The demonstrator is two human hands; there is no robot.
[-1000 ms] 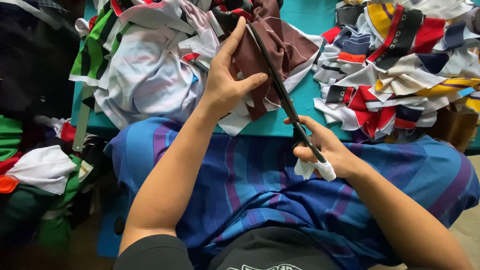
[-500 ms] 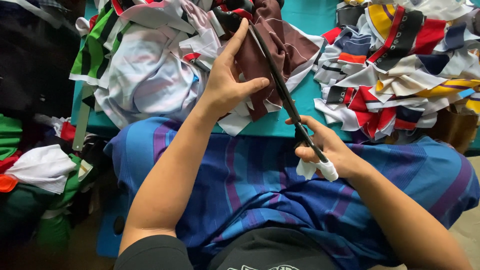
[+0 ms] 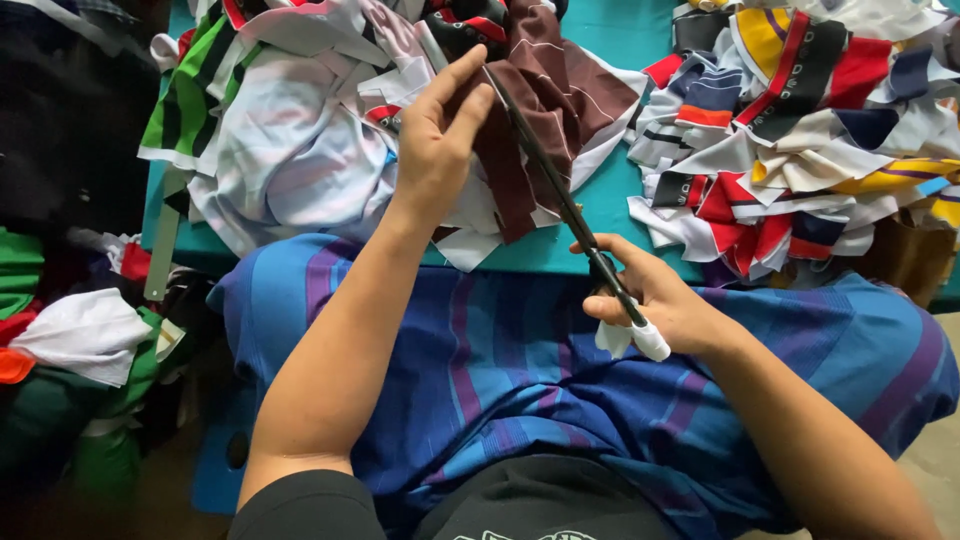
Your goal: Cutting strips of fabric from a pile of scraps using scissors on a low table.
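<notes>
With my left hand (image 3: 432, 150) pinching the maroon cloth (image 3: 545, 95) taut above the teal table (image 3: 620, 35) and my right hand (image 3: 660, 300) clasping the scissors (image 3: 560, 195), I'd keep tension and cut along the stripe.

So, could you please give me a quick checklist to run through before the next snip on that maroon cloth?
1. Left hand grips the maroon striped cloth at its upper edge: ok.
2. Right hand closed around the handles of the scissors: ok.
3. Blades lie along the cloth, tip up beside the left hand: ok.
4. Left fingers out of the blade line: not ok, they sit right beside the tip.
5. Blades open or shut: cannot tell, they read as one dark line.
6. Other scraps, such as the white cloth, kept out from under the cut: cannot tell.
</notes>
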